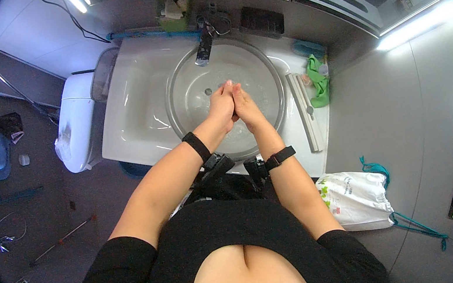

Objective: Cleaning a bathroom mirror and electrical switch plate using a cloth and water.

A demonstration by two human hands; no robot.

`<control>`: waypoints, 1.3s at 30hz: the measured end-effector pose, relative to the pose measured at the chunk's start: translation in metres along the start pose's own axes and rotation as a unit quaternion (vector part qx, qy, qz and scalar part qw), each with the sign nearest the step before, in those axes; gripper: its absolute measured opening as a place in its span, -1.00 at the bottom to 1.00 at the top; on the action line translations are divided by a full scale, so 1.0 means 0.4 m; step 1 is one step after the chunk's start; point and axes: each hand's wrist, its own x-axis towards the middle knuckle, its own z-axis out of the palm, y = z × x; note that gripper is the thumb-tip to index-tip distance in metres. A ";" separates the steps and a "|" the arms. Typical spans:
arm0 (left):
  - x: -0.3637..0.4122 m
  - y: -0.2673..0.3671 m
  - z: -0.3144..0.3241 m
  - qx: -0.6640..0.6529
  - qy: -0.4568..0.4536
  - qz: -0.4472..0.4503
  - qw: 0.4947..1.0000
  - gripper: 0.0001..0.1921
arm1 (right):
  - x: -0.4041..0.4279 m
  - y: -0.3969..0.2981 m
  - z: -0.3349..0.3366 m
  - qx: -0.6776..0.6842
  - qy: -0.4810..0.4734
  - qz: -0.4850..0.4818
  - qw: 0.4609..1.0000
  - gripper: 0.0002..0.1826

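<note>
My left hand [222, 103] and my right hand [245, 105] are pressed together over a round basin [202, 127] with a grey rim. The fingers point towards the back of the basin, and the palms face each other. Whether anything lies between them is hidden. A dark faucet [205, 47] reaches over the back of the basin, its spout behind my hands. Near the middle of the basin floor shows a small round drain [208, 92]. Black straps with small dark devices sit on both wrists.
Right of the basin lie a pale strip-like object [304, 113] and a green cloth [318, 82]. A dark tray [261, 21] and a green container [174, 21] stand behind. At left is a white toilet [78, 120]. A white drawstring bag [354, 201] is at right.
</note>
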 end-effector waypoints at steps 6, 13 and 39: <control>0.005 0.017 -0.010 0.090 0.020 -0.060 0.994 -0.42 | 0.004 -0.007 0.009 -0.013 0.035 0.110 0.993 -0.17; -0.007 0.005 0.011 0.040 0.073 -0.061 0.995 -0.33 | 0.032 0.030 0.020 -0.128 0.106 0.070 0.984 -0.23; -0.134 0.052 -0.070 0.386 -0.212 0.133 0.888 -0.26 | -0.178 -0.058 0.033 0.153 0.071 -0.044 0.985 -0.69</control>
